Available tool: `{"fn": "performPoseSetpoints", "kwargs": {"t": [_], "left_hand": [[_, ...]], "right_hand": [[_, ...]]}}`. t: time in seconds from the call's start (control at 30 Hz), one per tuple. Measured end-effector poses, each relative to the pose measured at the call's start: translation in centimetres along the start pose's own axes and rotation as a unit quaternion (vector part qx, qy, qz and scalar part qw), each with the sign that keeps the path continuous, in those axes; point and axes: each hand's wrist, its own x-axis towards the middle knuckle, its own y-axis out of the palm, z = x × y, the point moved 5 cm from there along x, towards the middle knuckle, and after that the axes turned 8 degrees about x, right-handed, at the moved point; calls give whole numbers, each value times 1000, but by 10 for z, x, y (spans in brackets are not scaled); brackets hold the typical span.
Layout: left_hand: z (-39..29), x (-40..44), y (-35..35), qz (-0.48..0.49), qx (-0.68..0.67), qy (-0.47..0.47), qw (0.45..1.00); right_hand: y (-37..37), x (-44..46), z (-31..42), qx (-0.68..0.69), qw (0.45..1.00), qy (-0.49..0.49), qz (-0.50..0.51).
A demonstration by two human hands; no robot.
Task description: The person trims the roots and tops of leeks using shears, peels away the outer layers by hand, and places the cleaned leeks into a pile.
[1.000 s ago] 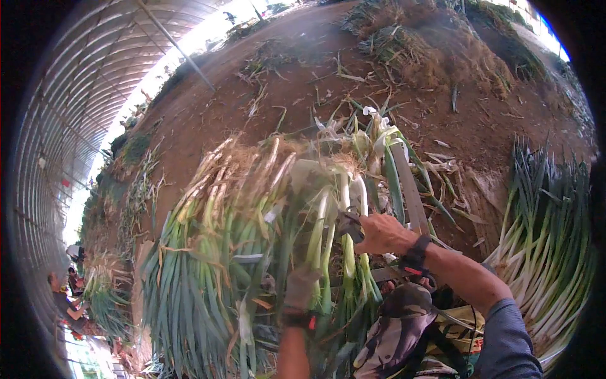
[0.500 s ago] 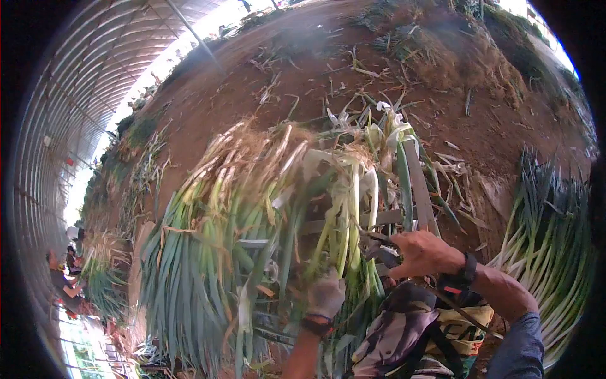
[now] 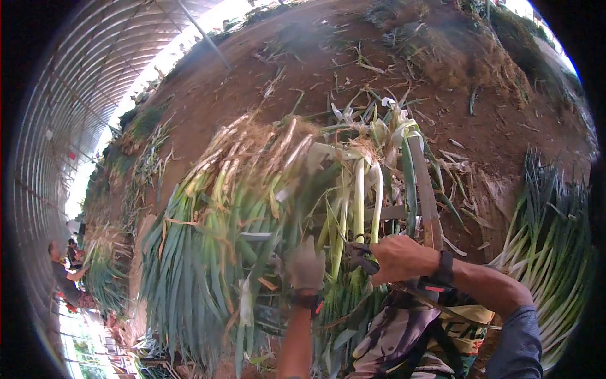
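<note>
My right hand (image 3: 404,258) is closed around a dark tool (image 3: 361,255) whose exact kind I cannot make out. Its front end touches or overlaps the pale stems of several green onions (image 3: 359,196), which lie roots up in front of me. A thin hose (image 3: 454,311) runs below my right wrist. My left hand (image 3: 307,265), in a pale glove, is just left of those stems over green leaves. Motion smears its fingers, so their grip is not clear. Beside it on the left lies a thick heap of unpeeled green onions (image 3: 189,271) with brown roots.
On the right lies a pile of clean green onions (image 3: 549,252). A wooden bar (image 3: 424,196) stands beyond my right hand. Peeled leaves and scraps litter the brown ground (image 3: 252,82). At far left another person (image 3: 68,275) is beside more onions (image 3: 104,271).
My left hand has moved slightly left and up, away from the stems. My right hand and the dark tool have shifted left toward the stems. The view has shifted slightly.
</note>
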Motion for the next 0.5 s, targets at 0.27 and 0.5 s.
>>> {"fn": "performPoseSetpoints", "kwargs": {"t": [0.27, 0.5], "left_hand": [[18, 18, 58, 154, -47, -39, 986], [12, -10, 18, 119, 14, -50, 991]], "right_hand": [[-19, 15, -5, 13, 997, 70, -19], [-22, 22, -8, 2, 997, 78, -30]]}}
